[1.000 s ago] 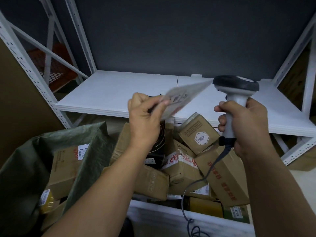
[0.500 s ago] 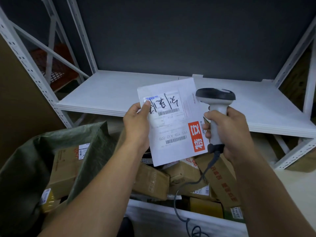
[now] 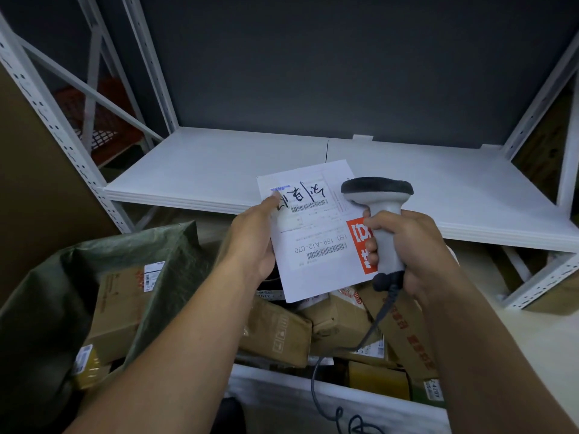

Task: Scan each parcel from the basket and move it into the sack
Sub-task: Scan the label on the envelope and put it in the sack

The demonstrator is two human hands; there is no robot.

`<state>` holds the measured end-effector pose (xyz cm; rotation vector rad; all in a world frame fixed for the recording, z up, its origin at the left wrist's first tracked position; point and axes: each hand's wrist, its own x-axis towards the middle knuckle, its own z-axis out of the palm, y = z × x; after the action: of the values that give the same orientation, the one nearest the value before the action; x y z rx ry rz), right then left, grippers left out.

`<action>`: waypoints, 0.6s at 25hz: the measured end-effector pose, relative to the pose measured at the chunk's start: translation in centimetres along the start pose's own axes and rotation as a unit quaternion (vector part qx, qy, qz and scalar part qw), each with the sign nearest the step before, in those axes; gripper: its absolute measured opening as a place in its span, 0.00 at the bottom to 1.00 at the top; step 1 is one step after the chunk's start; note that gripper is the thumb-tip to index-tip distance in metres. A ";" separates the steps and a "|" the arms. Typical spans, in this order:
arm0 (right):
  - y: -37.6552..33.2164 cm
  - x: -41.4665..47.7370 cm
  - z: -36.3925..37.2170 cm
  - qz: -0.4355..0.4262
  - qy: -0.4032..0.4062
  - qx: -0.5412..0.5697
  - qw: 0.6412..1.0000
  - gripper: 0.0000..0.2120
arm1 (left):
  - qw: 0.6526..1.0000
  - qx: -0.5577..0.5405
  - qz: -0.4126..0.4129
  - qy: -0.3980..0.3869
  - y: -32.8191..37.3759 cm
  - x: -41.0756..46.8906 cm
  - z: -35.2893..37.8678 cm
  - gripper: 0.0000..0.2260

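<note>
Left hand: my left hand (image 3: 253, 242) holds the flat white parcel (image 3: 313, 245) by its left edge, thumb pressed on the label face. The other fingers are behind it, out of sight.
Right hand: my right hand (image 3: 407, 242) is wrapped round the grey handle of the scanner (image 3: 380, 208), fingers (image 3: 371, 228) curled tight on it. The dark head is uppermost, in front of the parcel's upper right part.
Parcel: in the air above the basket, label facing me, print upside down. It shows two barcodes, black handwriting and a red block at the right edge, partly behind my right fingers.
Basket: the white near rim (image 3: 313, 393) is below my arms. It is heaped with brown cardboard boxes (image 3: 275, 333) under the parcel.
Sack: the green woven sack (image 3: 47, 308) is just left of the basket, mouth open. Inside are a brown labelled box (image 3: 122, 305) and a yellowish packet (image 3: 86, 364).
Cord: the dark cord (image 3: 372, 327) hangs from the scanner's base, crosses the boxes and passes over the basket's near rim.
Shelf: a white shelf board (image 3: 219, 164) lies beyond my hands.
</note>
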<state>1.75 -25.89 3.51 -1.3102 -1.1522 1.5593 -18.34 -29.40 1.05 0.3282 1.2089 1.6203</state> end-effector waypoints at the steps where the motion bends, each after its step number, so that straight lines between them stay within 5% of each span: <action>1: 0.0 0.2 0.0 -0.002 0.010 0.012 1.000 0.07 | 1.000 0.015 -0.005 -0.007 -0.2 0.0 0.0 0.10; 10: -0.2 0.8 0.4 -0.039 0.084 0.125 0.988 0.02 | 0.979 0.147 -0.083 -0.116 -1.7 -0.1 -0.3 0.18; 15: -0.2 0.9 0.4 -0.065 0.079 0.096 0.990 0.03 | 0.987 0.125 -0.043 -0.085 -1.9 0.4 -0.2 0.17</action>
<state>1.19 -25.08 3.53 -1.1832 -0.9446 1.4080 -17.61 -29.29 -0.74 0.5550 1.2778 1.3390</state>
